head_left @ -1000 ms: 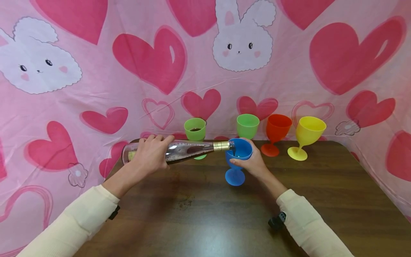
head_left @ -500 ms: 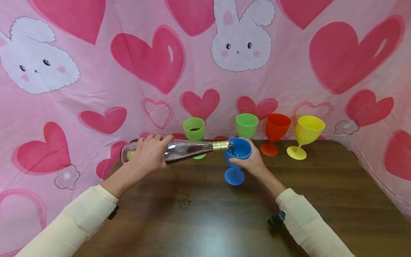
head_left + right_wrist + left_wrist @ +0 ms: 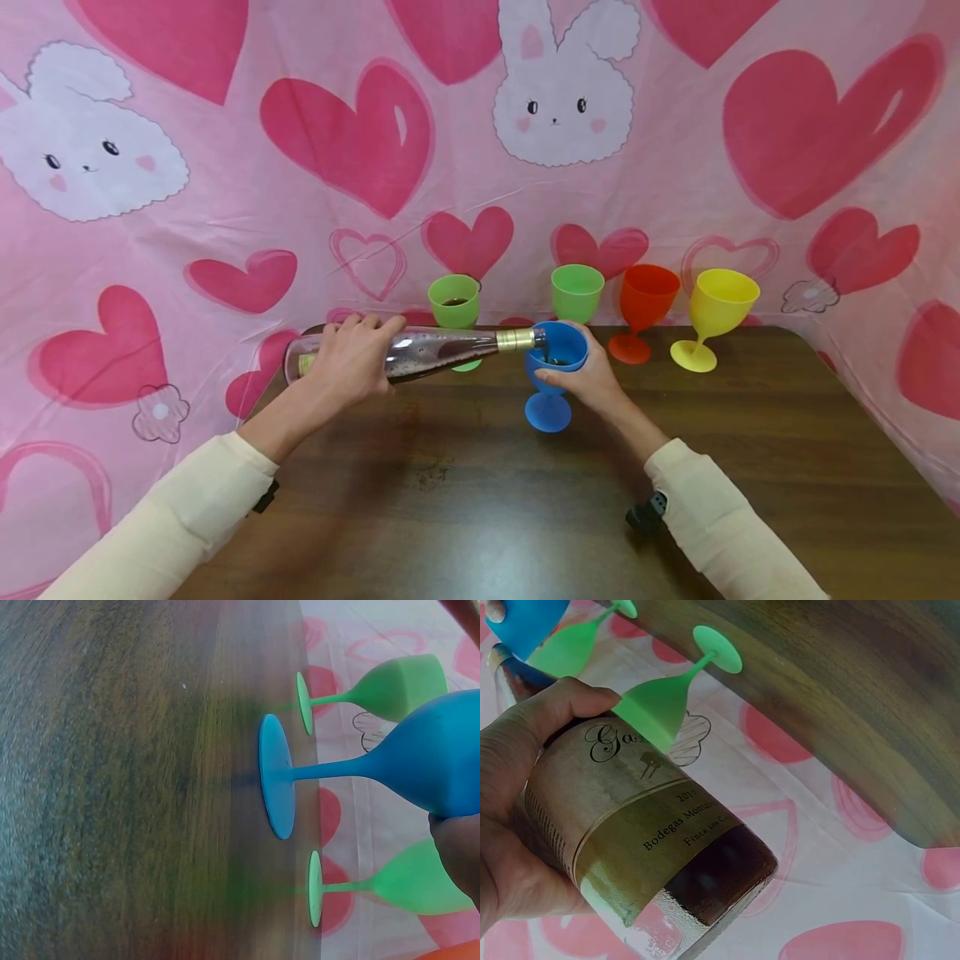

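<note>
My left hand (image 3: 352,358) grips a wine bottle (image 3: 442,350) round its body, tilted almost level with its neck to the right. The label (image 3: 630,802) shows in the left wrist view. The bottle's dark mouth sits at the rim of a blue goblet (image 3: 548,413), and dark liquid runs from it into the bowl, where some has pooled. My right hand (image 3: 596,379) holds that goblet by the bowl, thumb on the near side. Upright in the right wrist view's sideways picture, its blue foot (image 3: 277,776) is close over the table.
Behind the bottle stands a green goblet (image 3: 454,315) with dark liquid inside. Another green goblet (image 3: 577,296), a red goblet (image 3: 648,298) and a yellow goblet (image 3: 720,308) line the far edge of the brown table (image 3: 480,517). A pink heart-patterned cloth (image 3: 315,200) hangs behind.
Dark liquid in the blue goblet has risen and covers more of its bottom. Both hands, the bottle and the goblet stay nearly in place.
</note>
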Available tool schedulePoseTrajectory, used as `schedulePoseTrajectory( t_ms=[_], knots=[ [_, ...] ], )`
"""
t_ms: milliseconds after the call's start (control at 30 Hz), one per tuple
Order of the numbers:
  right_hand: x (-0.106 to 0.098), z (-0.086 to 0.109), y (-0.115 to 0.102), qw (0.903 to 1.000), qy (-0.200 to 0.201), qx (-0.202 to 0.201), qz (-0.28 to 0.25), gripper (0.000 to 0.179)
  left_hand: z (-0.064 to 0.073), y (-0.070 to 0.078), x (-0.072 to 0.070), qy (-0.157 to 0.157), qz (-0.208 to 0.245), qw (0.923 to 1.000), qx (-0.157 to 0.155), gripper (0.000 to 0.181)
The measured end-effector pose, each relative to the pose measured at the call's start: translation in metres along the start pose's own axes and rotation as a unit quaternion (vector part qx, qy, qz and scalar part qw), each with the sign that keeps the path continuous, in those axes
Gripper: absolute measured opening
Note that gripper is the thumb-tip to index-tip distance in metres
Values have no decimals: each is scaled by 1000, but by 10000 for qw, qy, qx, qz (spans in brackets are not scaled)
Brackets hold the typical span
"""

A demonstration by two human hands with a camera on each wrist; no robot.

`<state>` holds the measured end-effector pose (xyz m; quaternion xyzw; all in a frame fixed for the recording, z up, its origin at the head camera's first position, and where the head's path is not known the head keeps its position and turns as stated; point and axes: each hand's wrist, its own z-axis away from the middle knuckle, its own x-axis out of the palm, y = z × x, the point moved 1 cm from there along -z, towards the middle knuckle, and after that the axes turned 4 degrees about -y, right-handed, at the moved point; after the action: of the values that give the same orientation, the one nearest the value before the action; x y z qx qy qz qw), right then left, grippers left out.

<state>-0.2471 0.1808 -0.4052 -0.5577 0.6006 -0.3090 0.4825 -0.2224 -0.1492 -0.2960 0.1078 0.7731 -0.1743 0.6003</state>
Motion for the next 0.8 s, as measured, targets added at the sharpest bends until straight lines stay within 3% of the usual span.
schedulePoseTrajectory(
  t_ms=[800],
  knots=[
    [0, 0, -2, 10000, 0, 32, 71, 77, 1, 1, -3, -153, 7, 9999, -72, 81]
  ],
)
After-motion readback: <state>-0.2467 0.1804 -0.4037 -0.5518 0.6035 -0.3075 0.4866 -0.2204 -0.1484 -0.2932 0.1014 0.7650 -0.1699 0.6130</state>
